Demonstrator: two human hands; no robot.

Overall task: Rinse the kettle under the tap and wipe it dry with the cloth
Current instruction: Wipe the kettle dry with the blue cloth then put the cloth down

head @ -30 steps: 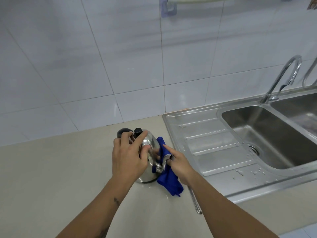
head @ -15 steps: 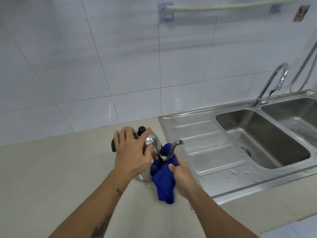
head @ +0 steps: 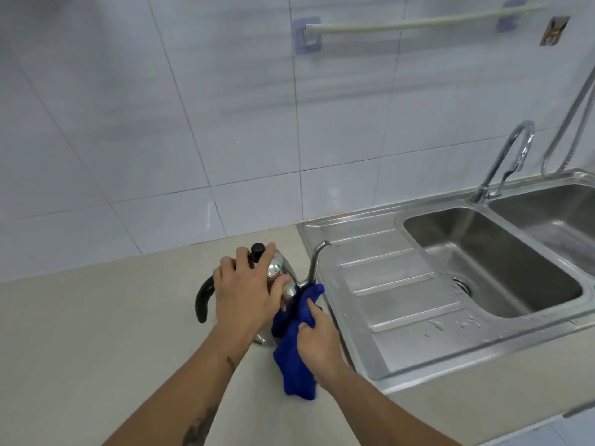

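A shiny steel kettle [head: 279, 271] with a black lid knob, a black handle at its left and a thin curved spout stands on the beige counter, just left of the sink's drainboard. My left hand [head: 244, 294] lies over the kettle's top and lid and holds it down. My right hand [head: 317, 344] grips a blue cloth [head: 294, 365] and presses it against the kettle's side at the base of the spout. The cloth's lower end hangs onto the counter. Much of the kettle's body is hidden under my hands and the cloth.
A steel double sink [head: 495, 268] with a ribbed drainboard [head: 396, 291] lies to the right, with water drops near its front. A curved tap [head: 505, 162] rises behind the bowls. A towel rail [head: 418, 24] is fixed high on the white tiled wall. Beige counter [head: 96, 333] spreads to the left.
The kettle has been turned, so its spout now points up and right and its handle shows at the left. My right hand with the cloth slid down from the spout to its base.
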